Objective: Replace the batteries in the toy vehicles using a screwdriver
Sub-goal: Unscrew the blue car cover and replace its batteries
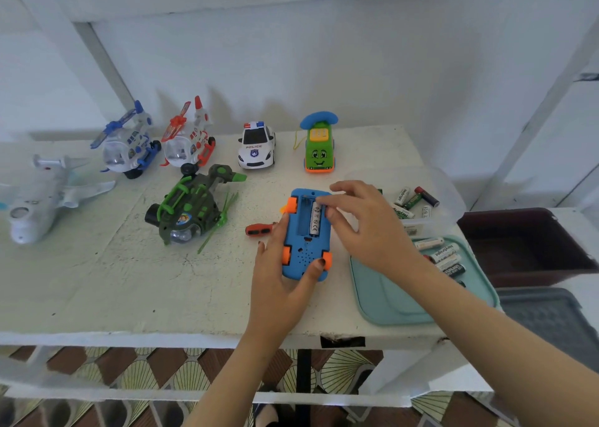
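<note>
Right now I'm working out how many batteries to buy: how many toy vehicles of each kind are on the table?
Helicopters: 3 (blue helicopter, red helicopter, green helicopter)
Airplanes: 1 (white airplane)
Cars: 3 (police car, green car, blue car, lying upside down)
Total: 7

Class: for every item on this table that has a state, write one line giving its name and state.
blue toy car: upside down, battery bay open
battery: seated in the bay
left hand: grips blue toy car
right hand: pinches battery
screwdriver: lying unheld
green helicopter: tipped on its side
clear box: open
</note>
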A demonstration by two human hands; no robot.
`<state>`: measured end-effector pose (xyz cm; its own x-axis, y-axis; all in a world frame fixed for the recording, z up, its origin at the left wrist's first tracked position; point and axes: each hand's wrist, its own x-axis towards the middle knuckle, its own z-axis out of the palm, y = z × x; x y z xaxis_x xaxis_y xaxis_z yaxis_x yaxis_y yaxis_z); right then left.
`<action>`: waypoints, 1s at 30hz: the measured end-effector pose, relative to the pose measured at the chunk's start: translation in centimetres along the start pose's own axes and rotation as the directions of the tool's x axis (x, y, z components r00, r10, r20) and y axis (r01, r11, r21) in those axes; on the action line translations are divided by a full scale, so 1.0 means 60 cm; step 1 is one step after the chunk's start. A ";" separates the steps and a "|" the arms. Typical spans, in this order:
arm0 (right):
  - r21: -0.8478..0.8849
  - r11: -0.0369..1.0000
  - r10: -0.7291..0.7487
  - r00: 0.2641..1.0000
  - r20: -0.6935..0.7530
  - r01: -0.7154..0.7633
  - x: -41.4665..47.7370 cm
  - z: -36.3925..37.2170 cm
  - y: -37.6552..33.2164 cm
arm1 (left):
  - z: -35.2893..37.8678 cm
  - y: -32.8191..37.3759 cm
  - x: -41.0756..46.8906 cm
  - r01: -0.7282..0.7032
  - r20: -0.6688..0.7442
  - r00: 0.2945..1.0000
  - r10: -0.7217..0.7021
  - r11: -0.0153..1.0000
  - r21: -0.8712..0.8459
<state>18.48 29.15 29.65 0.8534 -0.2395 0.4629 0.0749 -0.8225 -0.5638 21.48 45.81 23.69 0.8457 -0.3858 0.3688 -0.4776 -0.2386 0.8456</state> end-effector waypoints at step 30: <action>-0.427 0.904 0.243 0.826 0.509 -0.003 -0.077 -0.100 0.039 | -0.002 0.004 -0.005 0.057 -0.001 0.998 -0.057 0.998 0.026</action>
<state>11.64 25.23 30.28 0.9854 -0.1355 -0.1033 -0.1554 -0.9633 -0.2187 21.15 45.98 23.82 0.8717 -0.3707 0.3205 -0.4348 -0.2835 0.8548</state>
